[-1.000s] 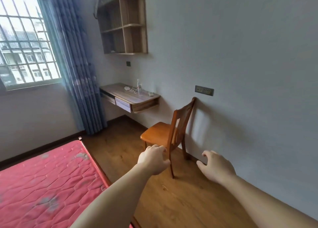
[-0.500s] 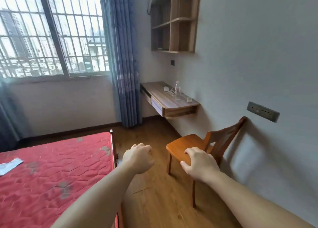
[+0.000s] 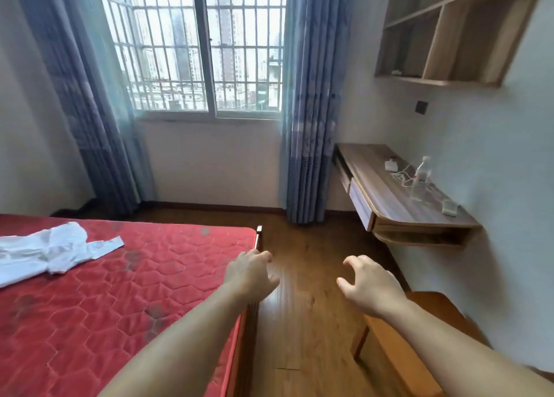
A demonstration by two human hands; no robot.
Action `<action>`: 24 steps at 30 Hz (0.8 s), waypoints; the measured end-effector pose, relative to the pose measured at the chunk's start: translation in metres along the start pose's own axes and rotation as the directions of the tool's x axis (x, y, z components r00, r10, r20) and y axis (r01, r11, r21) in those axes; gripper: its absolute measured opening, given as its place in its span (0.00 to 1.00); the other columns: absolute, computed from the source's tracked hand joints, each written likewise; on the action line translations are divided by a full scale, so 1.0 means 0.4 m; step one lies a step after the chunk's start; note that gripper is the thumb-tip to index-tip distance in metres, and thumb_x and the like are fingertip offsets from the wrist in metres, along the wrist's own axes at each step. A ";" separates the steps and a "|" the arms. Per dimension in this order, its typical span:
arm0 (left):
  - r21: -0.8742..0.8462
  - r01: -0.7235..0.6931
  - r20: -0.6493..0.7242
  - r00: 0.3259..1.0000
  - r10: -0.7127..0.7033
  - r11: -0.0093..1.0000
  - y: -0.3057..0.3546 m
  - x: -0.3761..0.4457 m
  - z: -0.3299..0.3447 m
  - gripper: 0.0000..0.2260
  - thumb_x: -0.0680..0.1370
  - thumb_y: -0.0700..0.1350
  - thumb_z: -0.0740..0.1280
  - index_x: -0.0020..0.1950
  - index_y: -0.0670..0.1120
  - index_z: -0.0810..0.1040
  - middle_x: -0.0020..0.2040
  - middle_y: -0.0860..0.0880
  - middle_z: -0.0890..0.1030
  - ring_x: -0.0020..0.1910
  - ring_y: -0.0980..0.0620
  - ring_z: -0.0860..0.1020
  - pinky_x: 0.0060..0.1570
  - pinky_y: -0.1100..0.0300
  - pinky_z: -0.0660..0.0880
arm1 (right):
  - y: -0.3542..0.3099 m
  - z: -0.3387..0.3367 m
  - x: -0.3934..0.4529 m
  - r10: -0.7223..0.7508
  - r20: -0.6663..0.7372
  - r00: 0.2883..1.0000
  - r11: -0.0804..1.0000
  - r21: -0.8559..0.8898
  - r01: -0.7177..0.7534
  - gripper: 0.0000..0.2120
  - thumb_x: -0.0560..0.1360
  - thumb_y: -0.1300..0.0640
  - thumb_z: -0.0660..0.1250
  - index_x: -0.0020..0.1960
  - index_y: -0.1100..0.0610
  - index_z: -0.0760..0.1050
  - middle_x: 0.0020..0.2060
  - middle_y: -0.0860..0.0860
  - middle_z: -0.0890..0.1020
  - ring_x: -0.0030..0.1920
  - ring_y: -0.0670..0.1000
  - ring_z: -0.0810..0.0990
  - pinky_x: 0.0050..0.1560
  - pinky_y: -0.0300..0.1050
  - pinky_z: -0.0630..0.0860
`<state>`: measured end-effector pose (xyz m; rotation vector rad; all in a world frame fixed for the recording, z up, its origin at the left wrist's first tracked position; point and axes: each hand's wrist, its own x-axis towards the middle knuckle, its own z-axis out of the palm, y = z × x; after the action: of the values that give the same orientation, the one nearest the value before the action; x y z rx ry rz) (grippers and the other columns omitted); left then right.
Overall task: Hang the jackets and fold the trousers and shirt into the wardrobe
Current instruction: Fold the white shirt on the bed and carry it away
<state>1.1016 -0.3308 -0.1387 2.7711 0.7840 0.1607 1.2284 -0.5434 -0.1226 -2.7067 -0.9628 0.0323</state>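
White shirt lies crumpled on the red mattress, at about ten o'clock from the left hand, its long axis running left to right. Both hands hang empty, fingers loosely curled; the right hand is farther off.

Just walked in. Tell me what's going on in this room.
A person stands beside the bed with both arms out. The left hand and right hand are empty, fingers loosely curled, hovering over the wooden floor. A white shirt lies crumpled and unfolded on the red mattress, out to the left of the hands. No wardrobe or jackets are in view, so the tidying looks barely begun.
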 end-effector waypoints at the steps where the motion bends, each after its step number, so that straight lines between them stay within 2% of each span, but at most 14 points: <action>1: 0.003 0.026 -0.004 1.000 -0.026 1.000 -0.008 0.044 0.000 0.22 0.73 0.56 0.63 0.66 0.55 0.73 0.62 0.52 0.75 0.63 0.49 0.72 0.57 0.51 0.73 | 0.001 0.010 0.061 -0.030 0.012 0.999 1.000 -0.005 0.030 0.24 0.76 0.40 0.61 0.70 0.48 0.69 0.67 0.46 0.74 0.62 0.49 0.76 0.60 0.47 0.74; 7: 0.052 0.199 -0.033 0.980 -0.198 0.979 -0.065 0.330 -0.006 0.22 0.75 0.58 0.63 0.68 0.55 0.71 0.65 0.52 0.73 0.64 0.49 0.71 0.60 0.50 0.73 | 0.016 0.053 0.485 -0.174 0.053 0.983 0.985 -0.012 0.175 0.24 0.77 0.42 0.62 0.70 0.49 0.68 0.67 0.47 0.74 0.64 0.50 0.75 0.61 0.46 0.72; 13: 0.057 0.409 -0.064 0.912 -0.406 0.911 -0.162 0.580 -0.068 0.23 0.75 0.59 0.63 0.69 0.55 0.71 0.65 0.52 0.74 0.65 0.49 0.71 0.59 0.51 0.73 | -0.065 0.078 0.885 -0.330 0.118 0.936 0.943 0.010 0.331 0.23 0.77 0.42 0.61 0.69 0.49 0.69 0.64 0.46 0.75 0.61 0.49 0.76 0.60 0.46 0.72; 19: 0.066 0.564 -0.078 0.825 -0.559 0.823 -0.281 0.802 -0.100 0.23 0.75 0.59 0.62 0.69 0.55 0.71 0.65 0.51 0.73 0.65 0.48 0.71 0.60 0.51 0.73 | -0.217 0.130 1.202 -0.539 0.134 0.832 0.842 0.042 0.538 0.23 0.76 0.41 0.61 0.68 0.47 0.69 0.63 0.44 0.75 0.60 0.48 0.76 0.57 0.44 0.72; 24: 0.034 0.656 -0.080 0.754 -0.652 0.754 -0.430 1.032 -0.063 0.23 0.75 0.59 0.62 0.70 0.55 0.70 0.66 0.51 0.72 0.66 0.48 0.70 0.60 0.51 0.72 | -0.338 0.236 1.478 -0.665 0.171 0.727 0.744 0.064 0.665 0.24 0.75 0.40 0.61 0.69 0.47 0.69 0.63 0.44 0.74 0.60 0.48 0.75 0.57 0.44 0.72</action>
<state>1.3618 0.0339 -0.1469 2.3609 1.7444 0.0846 1.5952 -0.0516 -0.1386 -2.2150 -1.9390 0.1418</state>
